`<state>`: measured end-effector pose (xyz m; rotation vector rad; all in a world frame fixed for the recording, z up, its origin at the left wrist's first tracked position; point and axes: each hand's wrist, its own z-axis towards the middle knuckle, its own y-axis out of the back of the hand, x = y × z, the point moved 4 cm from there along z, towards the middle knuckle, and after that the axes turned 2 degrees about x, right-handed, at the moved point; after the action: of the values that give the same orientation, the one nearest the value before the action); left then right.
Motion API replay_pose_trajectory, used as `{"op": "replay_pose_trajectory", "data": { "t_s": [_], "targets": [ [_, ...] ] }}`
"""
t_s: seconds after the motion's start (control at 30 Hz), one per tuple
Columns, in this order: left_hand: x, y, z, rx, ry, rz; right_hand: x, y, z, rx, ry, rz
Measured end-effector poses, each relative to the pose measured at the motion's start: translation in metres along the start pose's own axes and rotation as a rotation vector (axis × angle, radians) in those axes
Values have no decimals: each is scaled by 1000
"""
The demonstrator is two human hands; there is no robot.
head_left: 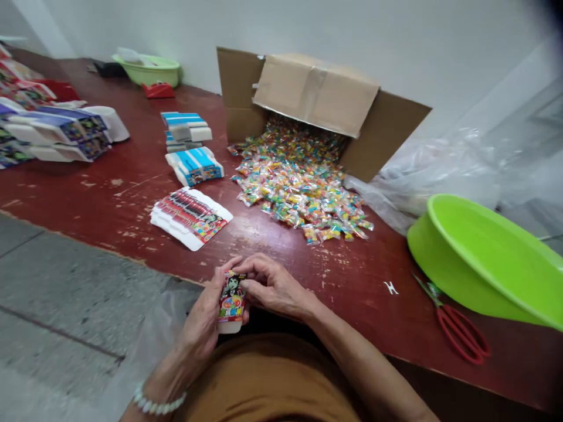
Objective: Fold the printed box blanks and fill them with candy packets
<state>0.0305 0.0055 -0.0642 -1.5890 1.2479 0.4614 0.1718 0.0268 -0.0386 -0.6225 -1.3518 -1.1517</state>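
1. In the head view, a small red and black paper box with a cartoon picture is held by the near edge of the long dark red worktop, in front of brown clothes.
2. The box is hugged along its left side by the left hand, with the fingers bent around it. A bracelet of pale round beads is worn on that wrist.
3. The top right edge of the box is pinched by the thumb and first finger of the right hand.
4. A fanned stack of flat red and white paper boxes is seen just past the hands, to the left. Bright blue and white paper boxes are piled behind it.
5. A big heap of small candies in clear wrappers is spilled from an open brown cardboard carton.
6. On the right, scissors with red handles are set beside a bright green plastic tub. A tiny white H-shaped piece is seen near them.
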Motion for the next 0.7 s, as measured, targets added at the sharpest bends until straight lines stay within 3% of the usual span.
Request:
{"op": "replay_pose_trajectory", "data": {
  "t_s": [0.1, 0.17, 0.23, 0.3, 0.37, 0.43, 0.53, 0.6, 0.7],
  "targets": [
    [17, -6, -6, 81, 51, -64, -9, 36, -6, -65, -43, -182],
    [30, -4, -14, 128, 172, -86, -16, 76, -12, -295, -127, -389],
    [39, 7, -21, 122, 293, -74, -26, 113, -21, -506, -302, -697],
    [39, 28, -25, 90, 327, 5, -39, 133, -28, -560, -493, -926],
    [30, 54, -24, 105, 239, 189, -50, 137, -31, -536, -569, -1029],
    [19, 77, -23, 194, 170, 449, -57, 132, -29, -519, -524, -1028],
    [17, 101, -27, 387, 324, 679, -57, 118, -24, -517, -375, -904],
    [16, 103, -29, 435, 366, 719, -54, 110, -22, -533, -291, -719],
    [10, 85, -26, 354, 291, 597, -43, 94, -21, -524, -238, -295]
  ]
}}
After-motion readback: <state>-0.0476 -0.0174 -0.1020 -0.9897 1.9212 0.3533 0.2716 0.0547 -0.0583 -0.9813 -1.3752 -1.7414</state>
